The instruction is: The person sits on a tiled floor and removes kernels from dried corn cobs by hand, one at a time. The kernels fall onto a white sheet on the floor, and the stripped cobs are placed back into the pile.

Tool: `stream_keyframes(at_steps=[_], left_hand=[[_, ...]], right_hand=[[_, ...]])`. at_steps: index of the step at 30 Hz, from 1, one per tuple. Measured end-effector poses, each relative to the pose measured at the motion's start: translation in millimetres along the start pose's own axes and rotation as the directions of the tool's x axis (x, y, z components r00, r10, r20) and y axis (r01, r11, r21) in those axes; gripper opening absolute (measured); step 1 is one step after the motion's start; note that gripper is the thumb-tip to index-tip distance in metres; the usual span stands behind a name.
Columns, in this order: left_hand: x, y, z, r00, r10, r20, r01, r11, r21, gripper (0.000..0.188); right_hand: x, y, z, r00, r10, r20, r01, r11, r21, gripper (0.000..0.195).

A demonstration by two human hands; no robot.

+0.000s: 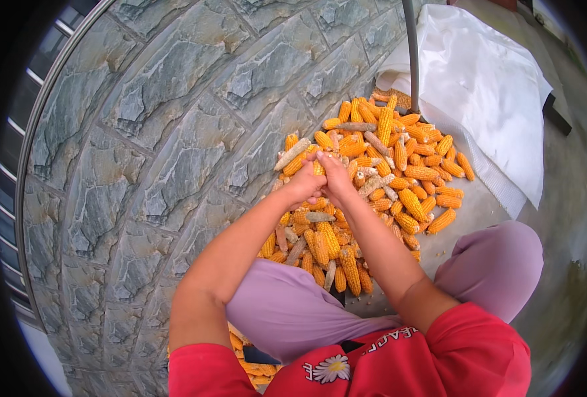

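Over a heap of dried yellow corn cobs (pixel 412 201), my two hands meet around one ear of corn (pixel 318 167). My left hand (pixel 305 182) wraps it from the left. From the other side my right hand (pixel 336 178) presses against it, thumb near its upper end. Most of this ear is hidden by my fingers. Bare, greyish shelled cobs (pixel 375 184) lie scattered among the full ears. Another stripped cob (pixel 292 154) rests just left of and above my hands.
A grey stone-tile wall (pixel 184 114) rises on the left. White woven plastic sheeting (pixel 477 94) covers something at the upper right, with loose kernels (pixel 392 97) at its edge and a dark metal pole (pixel 412 54) before it. More corn (pixel 256 369) lies by my left thigh.
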State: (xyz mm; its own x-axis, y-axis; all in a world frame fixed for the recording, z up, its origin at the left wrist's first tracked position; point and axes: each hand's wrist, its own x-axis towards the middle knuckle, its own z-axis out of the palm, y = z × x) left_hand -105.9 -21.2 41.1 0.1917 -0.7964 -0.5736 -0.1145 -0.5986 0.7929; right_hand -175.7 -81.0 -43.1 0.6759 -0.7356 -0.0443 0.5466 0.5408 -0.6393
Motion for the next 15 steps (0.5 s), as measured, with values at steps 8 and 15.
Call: stream_keyframes(at_steps=[8, 15], left_hand=[[-0.1, -11.3, -6.3, 0.995, 0.002, 0.100, 0.004, 0.999, -0.053, 0.056], [-3.0, -5.9, -12.9, 0.999, -0.007, 0.037, 0.012, 0.990, -0.139, 0.062]], right_hand=[[2.9, 4.4, -11.5, 0.976, 0.210, -0.059, -0.202, 0.973, 0.114, 0.036], [-11.7, 3.8, 5.4, 1.000, -0.007, 0.026, 0.007, 1.000, -0.003, 0.026]])
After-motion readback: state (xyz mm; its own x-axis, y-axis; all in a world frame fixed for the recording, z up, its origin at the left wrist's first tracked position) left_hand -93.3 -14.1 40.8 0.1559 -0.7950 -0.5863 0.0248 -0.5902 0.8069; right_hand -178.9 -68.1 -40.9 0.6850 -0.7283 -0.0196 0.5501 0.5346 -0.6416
